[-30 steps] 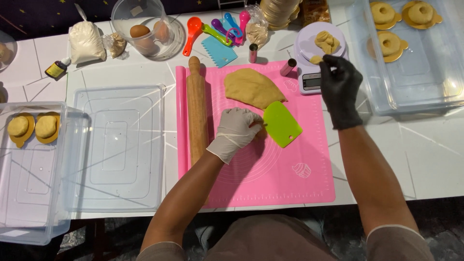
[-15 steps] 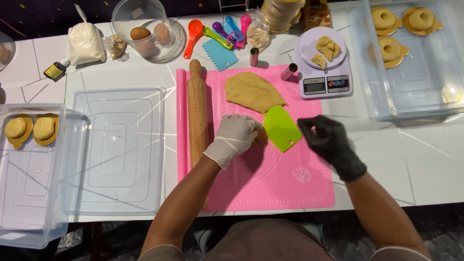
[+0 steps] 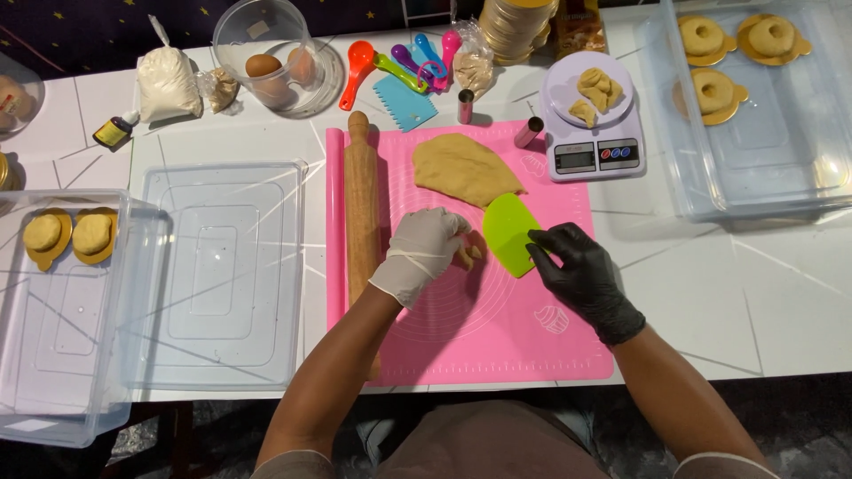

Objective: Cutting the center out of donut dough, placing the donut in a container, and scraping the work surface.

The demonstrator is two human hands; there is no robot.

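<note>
**Small dough piece under the left fingers, scraper just beside it on the right**

The left hand (image 3: 424, 253), in a white glove, lies palm-down on the pink mat (image 3: 497, 346) with its fingers (image 3: 448, 232) curled together over a small piece of dough (image 3: 468, 255); only the piece's right end peeks out past the fingertips, so its long axis cannot be told. Immediately to the right of that piece, the right hand (image 3: 581, 275), in a black glove, has its fingertips pressed on the lower right corner of a green scraper (image 3: 510, 232), thumb and forefinger closing on its edge. The scraper lies flat on the mat, its long axis running toward the far edge of the bench (image 3: 754, 293), its rounded end touching or just overlapping the near tip of the large dough slab (image 3: 461, 167). The small piece sits between the two hands, nearer to the left, which covers it.

Left of the left hand a wooden rolling pin (image 3: 361, 208) lies along the mat's left edge, parallel to the scraper. Further left stand a clear lid (image 3: 222, 275) and a clear tub (image 3: 53, 355) holding two dough rounds on gold cards. Toward the far right corner are a kitchen scale (image 3: 595, 155) carrying dough scraps and a second clear tub (image 3: 763, 160). Nothing stands between scraper and small piece.
</note>
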